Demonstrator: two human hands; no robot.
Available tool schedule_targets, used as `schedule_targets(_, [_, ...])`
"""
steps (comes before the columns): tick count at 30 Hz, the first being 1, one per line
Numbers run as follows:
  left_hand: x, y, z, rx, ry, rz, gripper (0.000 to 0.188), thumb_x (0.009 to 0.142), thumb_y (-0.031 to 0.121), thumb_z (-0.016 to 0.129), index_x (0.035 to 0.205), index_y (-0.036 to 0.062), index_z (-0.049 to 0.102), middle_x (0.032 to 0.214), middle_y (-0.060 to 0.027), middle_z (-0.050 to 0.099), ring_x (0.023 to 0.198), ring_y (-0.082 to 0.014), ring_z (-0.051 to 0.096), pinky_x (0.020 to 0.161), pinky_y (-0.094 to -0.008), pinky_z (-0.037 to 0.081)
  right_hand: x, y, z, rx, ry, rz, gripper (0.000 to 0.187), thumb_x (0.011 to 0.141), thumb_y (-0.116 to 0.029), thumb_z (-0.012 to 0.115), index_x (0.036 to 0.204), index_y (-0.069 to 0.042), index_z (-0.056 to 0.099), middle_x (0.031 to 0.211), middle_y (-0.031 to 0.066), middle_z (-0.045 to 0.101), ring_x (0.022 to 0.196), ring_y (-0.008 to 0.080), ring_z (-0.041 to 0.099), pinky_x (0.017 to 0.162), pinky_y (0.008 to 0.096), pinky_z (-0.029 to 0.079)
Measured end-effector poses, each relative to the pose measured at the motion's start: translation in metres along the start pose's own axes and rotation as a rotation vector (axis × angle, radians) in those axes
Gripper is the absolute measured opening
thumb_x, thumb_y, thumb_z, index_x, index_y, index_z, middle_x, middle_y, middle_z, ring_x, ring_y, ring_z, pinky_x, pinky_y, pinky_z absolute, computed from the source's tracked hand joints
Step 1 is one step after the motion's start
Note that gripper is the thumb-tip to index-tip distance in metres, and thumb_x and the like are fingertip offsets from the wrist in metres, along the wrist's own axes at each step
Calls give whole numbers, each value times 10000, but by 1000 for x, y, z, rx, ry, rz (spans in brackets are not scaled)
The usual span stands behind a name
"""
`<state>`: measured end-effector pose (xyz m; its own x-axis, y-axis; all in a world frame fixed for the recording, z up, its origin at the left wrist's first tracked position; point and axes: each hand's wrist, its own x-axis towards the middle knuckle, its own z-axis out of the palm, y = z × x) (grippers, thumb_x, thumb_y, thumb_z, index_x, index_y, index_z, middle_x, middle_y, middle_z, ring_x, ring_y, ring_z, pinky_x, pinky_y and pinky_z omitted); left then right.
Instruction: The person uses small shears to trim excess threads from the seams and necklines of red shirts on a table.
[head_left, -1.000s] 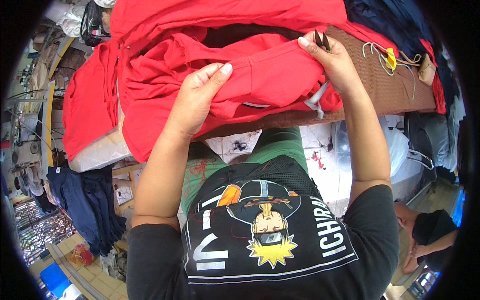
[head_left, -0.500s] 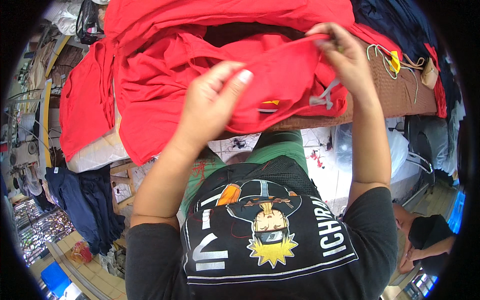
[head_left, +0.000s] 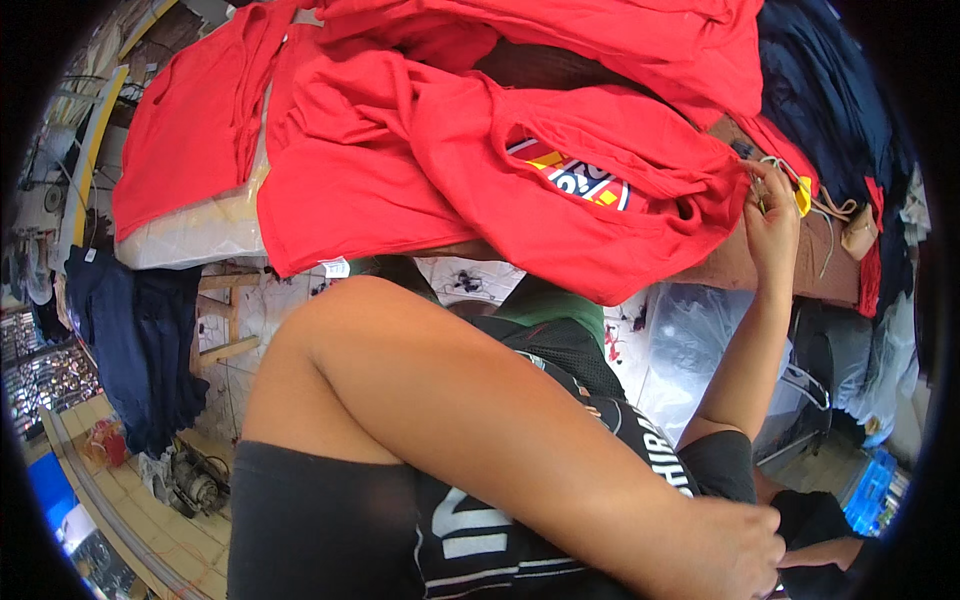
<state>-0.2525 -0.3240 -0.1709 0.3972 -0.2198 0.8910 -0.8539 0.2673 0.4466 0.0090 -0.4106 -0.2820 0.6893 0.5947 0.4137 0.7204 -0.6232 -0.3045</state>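
A red shirt (head_left: pixel 450 150) lies across the table in front of me, its opening spread so that a colourful printed patch (head_left: pixel 575 180) shows inside. At the right end of that opening, my right hand (head_left: pixel 772 215) has its fingers pinched on the shirt's edge. Something small and metallic shows between those fingers, too small to name. My left arm crosses my body, with my left hand (head_left: pixel 730 548) low at the right and away from the shirt. Its fingers are curled in, and what they hold, if anything, is hidden.
More red cloth (head_left: pixel 660 40) is heaped at the back, with dark navy fabric (head_left: pixel 825 90) at the far right. Cords and a yellow piece (head_left: pixel 803 197) lie beside my right hand. A clear plastic bag (head_left: pixel 690 335) hangs below the table; navy garments (head_left: pixel 135 340) hang at left.
My left hand has let go of the shirt and swung across my body to the lower right. My right hand has moved right and down, and the shirt's opening now lies wider, showing the print.
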Motion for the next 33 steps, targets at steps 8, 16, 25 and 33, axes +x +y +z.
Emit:
schedule_targets(8, [-31, -15, -120, 462, -379, -306, 294, 772, 100, 576, 1062, 63, 606, 1041, -142, 606, 977, -318, 577, 837, -420, 462, 14, -124, 52, 205, -87, -229, 320, 763, -165, 753, 1059, -100, 653, 1044, 116, 597, 823, 308, 653, 677, 408, 527])
schedule_targets(16, [-125, -59, -299, 1233, -446, -1182, 289, 814, -14, 543, 1074, 69, 640, 1069, -129, 659, 1100, -316, 583, 984, -404, 434, 25, -105, 70, 327, 161, -271, 269, 731, 14, 688, 982, -81, 674, 923, 83, 634, 820, 276, 658, 682, 379, 529])
schedule_targets(25, [-129, -11, -223, 1230, -3, -675, 213, 718, 41, 677, 924, 90, 657, 946, -68, 650, 906, -263, 615, 806, -371, 484, 35, -68, 36, 201, 198, -182, 322, 773, 43, 644, 1058, -99, 691, 1077, 98, 655, 992, 286, 633, 862, 348, 495])
schedule_targets(33, [-185, -14, -195, 1156, 105, -852, 383, 747, 88, 759, 1122, 65, 680, 1145, -111, 652, 1061, -254, 609, 922, -346, 472, -4, -99, 39, 261, 89, -12, 360, 782, -91, 721, 1136, -124, 668, 1164, 91, 639, 1034, 274, 631, 866, 354, 500])
